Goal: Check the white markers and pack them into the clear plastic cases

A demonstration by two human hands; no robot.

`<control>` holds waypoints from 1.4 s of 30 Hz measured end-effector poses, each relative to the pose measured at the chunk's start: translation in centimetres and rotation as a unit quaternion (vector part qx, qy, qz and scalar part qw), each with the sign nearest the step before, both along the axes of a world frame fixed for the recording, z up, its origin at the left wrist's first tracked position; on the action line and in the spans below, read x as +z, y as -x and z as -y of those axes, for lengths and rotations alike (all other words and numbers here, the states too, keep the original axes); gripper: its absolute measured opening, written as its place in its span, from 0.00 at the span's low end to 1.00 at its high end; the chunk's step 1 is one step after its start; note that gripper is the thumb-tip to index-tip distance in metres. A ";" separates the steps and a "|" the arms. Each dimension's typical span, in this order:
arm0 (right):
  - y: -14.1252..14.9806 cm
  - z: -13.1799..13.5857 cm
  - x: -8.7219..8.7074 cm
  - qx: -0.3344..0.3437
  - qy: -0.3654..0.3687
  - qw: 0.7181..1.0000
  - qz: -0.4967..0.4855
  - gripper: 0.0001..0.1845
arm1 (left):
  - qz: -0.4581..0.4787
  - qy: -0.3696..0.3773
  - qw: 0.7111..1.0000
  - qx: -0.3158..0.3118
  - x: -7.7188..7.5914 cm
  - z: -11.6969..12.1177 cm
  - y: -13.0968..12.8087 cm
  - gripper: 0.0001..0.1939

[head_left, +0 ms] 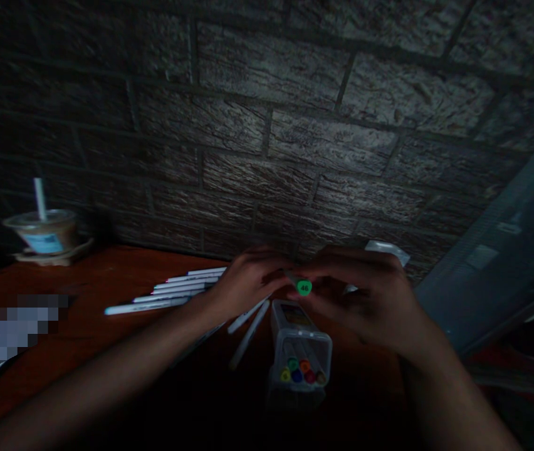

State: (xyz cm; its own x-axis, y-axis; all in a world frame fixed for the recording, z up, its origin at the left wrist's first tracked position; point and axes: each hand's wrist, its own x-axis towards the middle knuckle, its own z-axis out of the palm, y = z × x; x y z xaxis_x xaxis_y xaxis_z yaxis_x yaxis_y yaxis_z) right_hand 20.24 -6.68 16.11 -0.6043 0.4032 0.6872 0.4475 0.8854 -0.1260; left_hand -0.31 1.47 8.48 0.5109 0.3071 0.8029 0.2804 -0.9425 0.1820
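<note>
At the far left a pale, blocky patch is lying on the counter (121, 260), its detail hidden, and behind it a drink cup (46, 237) with a straw (40, 199) is resting on a holder (67, 255). Next, a row of markers (180, 289) is fanning out beside the left hand (246, 279); keeping that wrist raised should avoid rolling them. A few loose markers (249, 335) are lying between the left forearm and the clear box (329, 357). The box is sitting below the hands with its open end facing the viewer, stored markers (304, 366) showing coloured ends inside. Just above it, the green marker (304, 288) is sitting between the two hands' fingertips, its end reading 46. The fingers of both hands are curling in around it, but the dimness is hiding which grip is pinching it; I cannot tell for either. Light fingertip pressure, with the numbered end uncovered, is probably giving the best control. The right hand (365, 291) is arching over the box's right side, and keeping its palm high should spare the rim a knock. Behind it, a plastic wrapper (388, 250) is showing.
</note>
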 end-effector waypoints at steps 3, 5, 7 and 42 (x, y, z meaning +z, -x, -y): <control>-0.4 0.1 0.1 -0.020 0.016 1.000 -0.005 0.05 | 0.000 -0.008 1.000 0.007 -0.1 -0.3 0.2 0.07; -1.1 -0.2 0.3 -0.051 0.045 0.998 -0.015 0.05 | 0.006 -0.012 1.000 0.016 -0.1 -0.6 0.5 0.05; -2.0 -0.6 0.5 -0.080 0.071 0.993 -0.041 0.06 | 0.024 -0.016 0.999 0.026 0.1 -0.9 0.8 0.06; -4.4 2.0 1.0 -0.175 0.008 0.983 -0.045 0.07 | 0.097 -0.001 0.994 0.041 1.4 -0.3 1.4 0.07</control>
